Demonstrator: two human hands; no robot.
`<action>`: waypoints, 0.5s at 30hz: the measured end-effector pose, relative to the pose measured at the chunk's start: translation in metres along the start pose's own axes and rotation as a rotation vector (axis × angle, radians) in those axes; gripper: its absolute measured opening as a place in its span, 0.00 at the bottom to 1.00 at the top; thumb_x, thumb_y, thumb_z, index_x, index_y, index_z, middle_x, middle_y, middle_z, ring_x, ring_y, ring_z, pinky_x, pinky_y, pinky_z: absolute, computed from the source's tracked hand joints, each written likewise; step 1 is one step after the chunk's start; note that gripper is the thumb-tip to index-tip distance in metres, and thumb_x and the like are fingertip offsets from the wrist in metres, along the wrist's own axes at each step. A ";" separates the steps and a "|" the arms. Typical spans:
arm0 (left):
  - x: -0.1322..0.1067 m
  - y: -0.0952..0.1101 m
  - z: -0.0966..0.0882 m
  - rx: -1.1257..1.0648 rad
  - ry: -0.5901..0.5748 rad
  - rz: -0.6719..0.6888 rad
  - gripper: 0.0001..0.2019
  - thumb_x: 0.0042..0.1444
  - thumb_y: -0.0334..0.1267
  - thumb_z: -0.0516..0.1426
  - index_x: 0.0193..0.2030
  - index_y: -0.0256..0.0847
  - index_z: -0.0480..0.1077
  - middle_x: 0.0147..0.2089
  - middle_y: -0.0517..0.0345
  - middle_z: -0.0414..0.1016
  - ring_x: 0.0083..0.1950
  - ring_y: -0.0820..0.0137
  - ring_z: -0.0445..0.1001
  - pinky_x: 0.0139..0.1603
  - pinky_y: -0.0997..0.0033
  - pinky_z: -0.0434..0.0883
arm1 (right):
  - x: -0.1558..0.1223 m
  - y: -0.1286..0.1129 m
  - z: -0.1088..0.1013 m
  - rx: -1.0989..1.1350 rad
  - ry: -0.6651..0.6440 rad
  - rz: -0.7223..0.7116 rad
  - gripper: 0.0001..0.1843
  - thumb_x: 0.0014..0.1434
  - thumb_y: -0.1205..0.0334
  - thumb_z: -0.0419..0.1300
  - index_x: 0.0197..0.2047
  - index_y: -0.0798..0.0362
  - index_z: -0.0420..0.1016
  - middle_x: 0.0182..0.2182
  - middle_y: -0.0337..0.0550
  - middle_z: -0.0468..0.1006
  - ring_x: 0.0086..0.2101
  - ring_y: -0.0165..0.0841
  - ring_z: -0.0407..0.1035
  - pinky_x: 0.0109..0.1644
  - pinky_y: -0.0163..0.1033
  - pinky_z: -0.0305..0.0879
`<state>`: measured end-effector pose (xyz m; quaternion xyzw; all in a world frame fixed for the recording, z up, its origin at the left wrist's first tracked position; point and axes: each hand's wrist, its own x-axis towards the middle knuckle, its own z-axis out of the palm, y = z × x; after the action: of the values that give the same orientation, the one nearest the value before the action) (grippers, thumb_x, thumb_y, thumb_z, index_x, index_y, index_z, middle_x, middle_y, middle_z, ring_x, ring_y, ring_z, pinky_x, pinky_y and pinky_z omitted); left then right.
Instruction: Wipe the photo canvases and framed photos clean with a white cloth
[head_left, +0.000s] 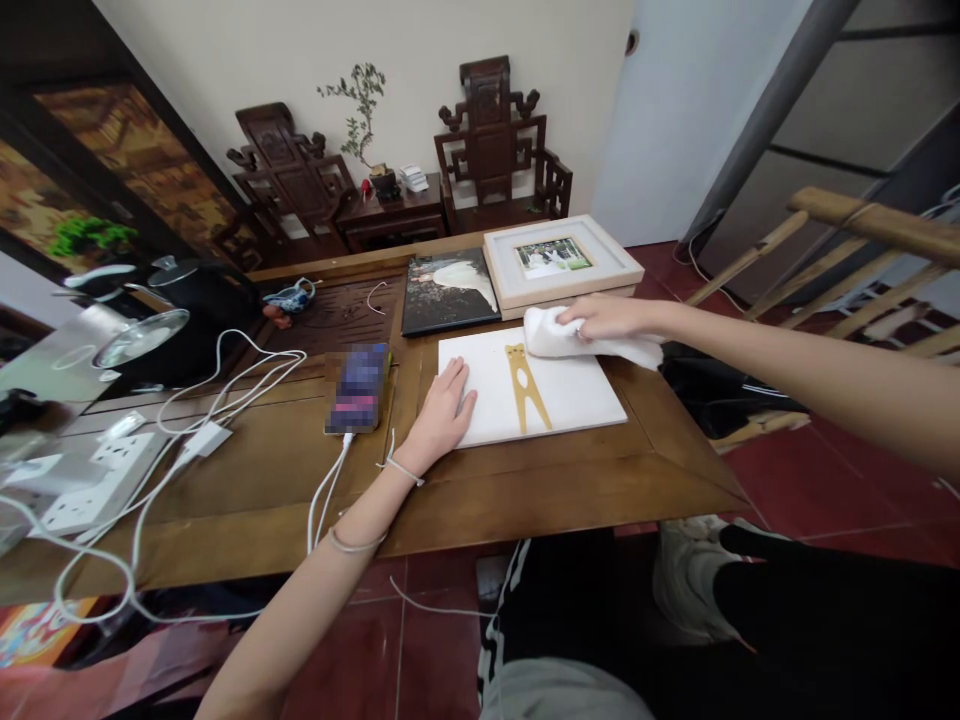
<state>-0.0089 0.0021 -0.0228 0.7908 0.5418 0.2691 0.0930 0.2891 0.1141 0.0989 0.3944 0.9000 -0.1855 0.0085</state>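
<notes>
A white board (577, 395) with a gold stand on its back lies flat on the wooden table (525, 495). My left hand (442, 410) lies flat and open on the board's left edge. My right hand (607, 317) presses a white cloth (559, 338) onto the board's far right corner, its fingers closed over the cloth.
A white picture frame (562, 262) and a dark photo print (448, 290) lie behind the board. A phone (358, 388) on a charging cable, a power strip (90, 480) with white cords and a black kettle (199, 290) sit to the left. Carved chairs (491, 140) stand by the wall.
</notes>
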 end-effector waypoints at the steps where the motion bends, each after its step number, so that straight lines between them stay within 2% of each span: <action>1: 0.000 0.000 0.000 0.000 -0.004 -0.002 0.25 0.67 0.41 0.47 0.67 0.29 0.61 0.72 0.33 0.58 0.75 0.52 0.54 0.73 0.44 0.54 | -0.010 -0.001 0.003 0.000 -0.029 -0.033 0.15 0.44 0.67 0.54 0.36 0.52 0.75 0.35 0.46 0.77 0.38 0.43 0.70 0.43 0.44 0.63; 4: 0.000 0.001 -0.001 -0.002 -0.010 -0.004 0.25 0.67 0.41 0.48 0.67 0.30 0.61 0.73 0.34 0.58 0.75 0.53 0.53 0.73 0.43 0.54 | -0.040 -0.014 0.010 0.027 -0.120 -0.089 0.10 0.45 0.68 0.53 0.31 0.51 0.72 0.31 0.42 0.75 0.35 0.40 0.69 0.43 0.43 0.63; 9: 0.001 0.001 0.000 -0.015 -0.002 -0.012 0.25 0.66 0.40 0.48 0.67 0.30 0.61 0.72 0.34 0.58 0.75 0.52 0.53 0.73 0.42 0.54 | -0.084 -0.036 0.018 0.136 -0.223 -0.073 0.14 0.43 0.70 0.52 0.32 0.48 0.73 0.37 0.43 0.78 0.43 0.42 0.70 0.50 0.44 0.64; 12: 0.002 0.001 0.001 -0.026 0.013 -0.016 0.25 0.65 0.39 0.48 0.67 0.31 0.62 0.72 0.35 0.59 0.75 0.52 0.54 0.72 0.42 0.55 | -0.089 -0.037 0.020 0.169 -0.227 -0.079 0.13 0.43 0.70 0.51 0.31 0.48 0.72 0.34 0.43 0.77 0.42 0.41 0.70 0.50 0.45 0.63; 15: 0.004 0.002 0.000 -0.028 0.005 -0.025 0.27 0.65 0.39 0.48 0.66 0.25 0.62 0.71 0.31 0.59 0.75 0.50 0.54 0.73 0.43 0.55 | -0.077 -0.030 0.018 0.165 -0.202 -0.113 0.09 0.43 0.69 0.50 0.28 0.49 0.67 0.29 0.40 0.72 0.36 0.39 0.68 0.45 0.43 0.61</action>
<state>-0.0063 0.0048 -0.0212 0.7818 0.5482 0.2774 0.1059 0.3181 0.0350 0.1044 0.3217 0.8970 -0.2979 0.0562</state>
